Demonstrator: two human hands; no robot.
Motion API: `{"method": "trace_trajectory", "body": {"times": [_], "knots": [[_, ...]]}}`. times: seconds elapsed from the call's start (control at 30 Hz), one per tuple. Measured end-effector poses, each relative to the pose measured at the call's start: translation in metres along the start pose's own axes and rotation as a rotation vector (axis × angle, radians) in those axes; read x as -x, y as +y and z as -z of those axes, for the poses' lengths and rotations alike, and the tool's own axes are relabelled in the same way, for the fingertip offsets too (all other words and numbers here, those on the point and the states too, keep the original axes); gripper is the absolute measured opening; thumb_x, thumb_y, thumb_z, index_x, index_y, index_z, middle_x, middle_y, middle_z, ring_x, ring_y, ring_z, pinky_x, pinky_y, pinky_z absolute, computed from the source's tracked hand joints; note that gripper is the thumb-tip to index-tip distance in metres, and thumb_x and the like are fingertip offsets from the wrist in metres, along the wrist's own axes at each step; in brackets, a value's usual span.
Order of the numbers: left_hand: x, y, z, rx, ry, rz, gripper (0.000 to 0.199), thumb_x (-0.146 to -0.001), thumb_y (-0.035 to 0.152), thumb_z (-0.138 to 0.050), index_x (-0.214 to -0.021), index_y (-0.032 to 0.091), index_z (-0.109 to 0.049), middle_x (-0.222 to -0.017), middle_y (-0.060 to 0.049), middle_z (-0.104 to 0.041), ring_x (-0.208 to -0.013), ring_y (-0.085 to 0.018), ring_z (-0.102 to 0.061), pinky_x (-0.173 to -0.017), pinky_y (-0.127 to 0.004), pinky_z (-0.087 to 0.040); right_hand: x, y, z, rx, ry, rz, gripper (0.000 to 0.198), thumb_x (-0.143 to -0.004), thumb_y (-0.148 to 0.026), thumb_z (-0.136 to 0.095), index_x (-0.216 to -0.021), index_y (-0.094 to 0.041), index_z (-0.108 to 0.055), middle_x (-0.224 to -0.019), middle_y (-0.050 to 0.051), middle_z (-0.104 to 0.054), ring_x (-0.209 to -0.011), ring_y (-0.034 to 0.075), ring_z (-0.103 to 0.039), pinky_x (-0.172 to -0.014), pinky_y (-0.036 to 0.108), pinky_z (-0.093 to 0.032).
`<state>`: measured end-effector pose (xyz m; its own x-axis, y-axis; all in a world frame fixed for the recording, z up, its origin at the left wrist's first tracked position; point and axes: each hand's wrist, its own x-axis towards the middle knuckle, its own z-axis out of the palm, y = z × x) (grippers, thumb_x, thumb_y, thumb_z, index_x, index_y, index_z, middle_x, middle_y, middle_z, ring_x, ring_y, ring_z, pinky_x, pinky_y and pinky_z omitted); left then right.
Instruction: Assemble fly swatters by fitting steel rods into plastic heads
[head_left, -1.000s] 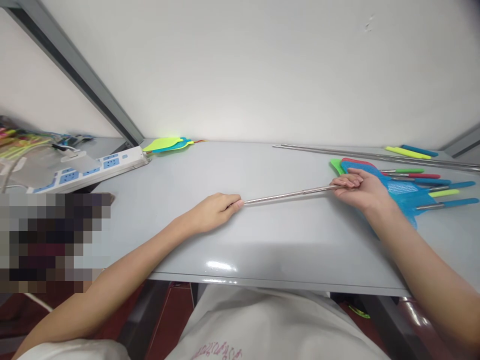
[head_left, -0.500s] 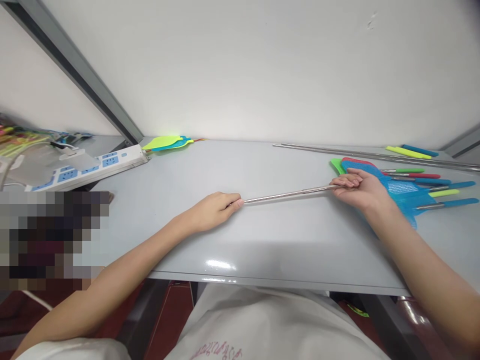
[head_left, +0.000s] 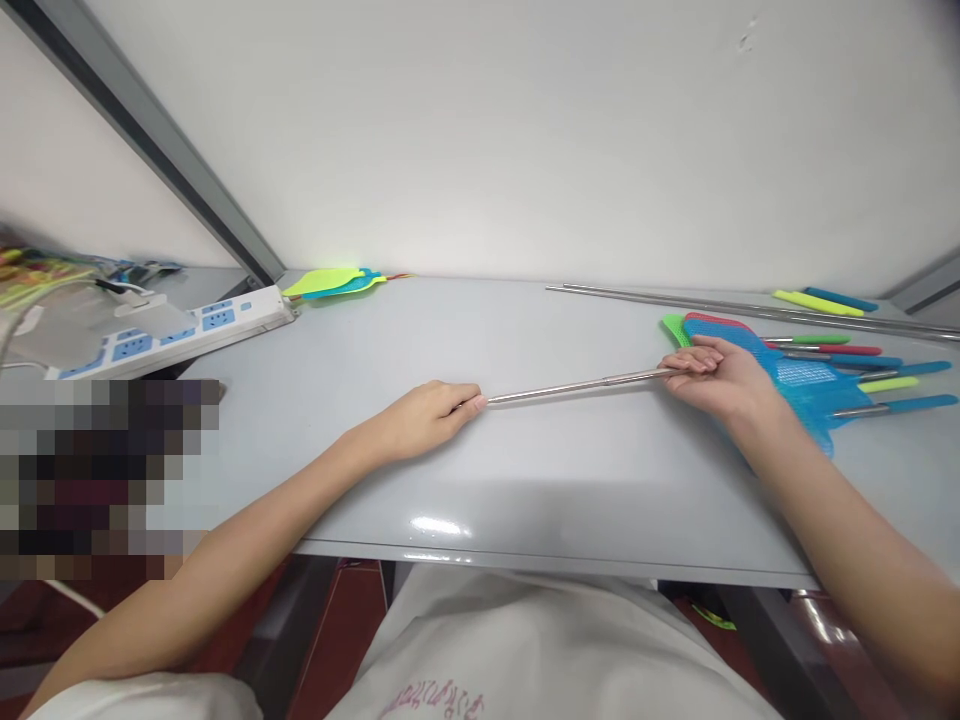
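Note:
A thin silver telescopic rod stretches between my two hands above the grey table, rising slightly to the right. My left hand pinches its narrow end between thumb and fingers. Around the thicker end, the fingers of my right hand are curled with the palm turned up; that end of the rod is hidden in the grip. Just behind and beside my right hand lies a pile of fly swatters, with blue, red and green mesh heads and coloured handles pointing right.
Long metal rods lie along the wall at the back right, near yellow and blue handle sleeves. Yellow and blue swatter heads lie back left, beside a white power strip. The table's front edge runs before my body.
Almost nothing differs. Both hands keep their hold on the rod in the same place, and the view has shifted very slightly.

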<state>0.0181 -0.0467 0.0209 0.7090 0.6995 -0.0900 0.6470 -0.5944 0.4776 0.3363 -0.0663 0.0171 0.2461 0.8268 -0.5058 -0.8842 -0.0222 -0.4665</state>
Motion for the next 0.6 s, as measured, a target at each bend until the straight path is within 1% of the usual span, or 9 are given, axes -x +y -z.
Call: {"method": "trace_trajectory", "body": {"times": [0.17,0.37,0.6], "knots": [[0.0007,-0.0007,0.0008,-0.006,-0.006,-0.005,0.036,-0.085,0.041,-0.022,-0.06,0.018,-0.035,-0.053,0.003,-0.039,-0.048,-0.01,-0.037,-0.05,-0.023,-0.027,0.0012,0.0019,-0.0014,-0.014,0.022,-0.003,0.03,-0.071,-0.005,-0.031,-0.058,-0.018,-0.007,-0.039,-0.007,-0.016,-0.031,0.006,-0.018,-0.033,0.019,-0.028],[0.0011,-0.0007,0.0006,0.001,-0.005,0.005,0.036,-0.085,0.041,-0.022,-0.061,0.019,-0.036,-0.052,0.003,-0.039,-0.048,-0.01,-0.037,-0.05,-0.024,-0.027,-0.001,0.0013,0.0007,-0.073,0.016,-0.025,0.029,-0.069,-0.004,-0.032,-0.058,-0.019,-0.01,-0.04,-0.007,-0.015,-0.032,0.006,-0.017,-0.033,0.02,-0.027],[-0.0001,-0.0018,-0.0007,-0.015,-0.001,-0.004,0.035,-0.085,0.04,-0.022,-0.061,0.019,-0.036,-0.052,0.003,-0.039,-0.048,-0.01,-0.037,-0.05,-0.024,-0.027,-0.0032,0.0005,0.0025,-0.033,0.01,-0.021,0.03,-0.071,-0.005,-0.031,-0.058,-0.019,-0.008,-0.04,-0.007,-0.015,-0.032,0.006,-0.018,-0.033,0.019,-0.028]]}}
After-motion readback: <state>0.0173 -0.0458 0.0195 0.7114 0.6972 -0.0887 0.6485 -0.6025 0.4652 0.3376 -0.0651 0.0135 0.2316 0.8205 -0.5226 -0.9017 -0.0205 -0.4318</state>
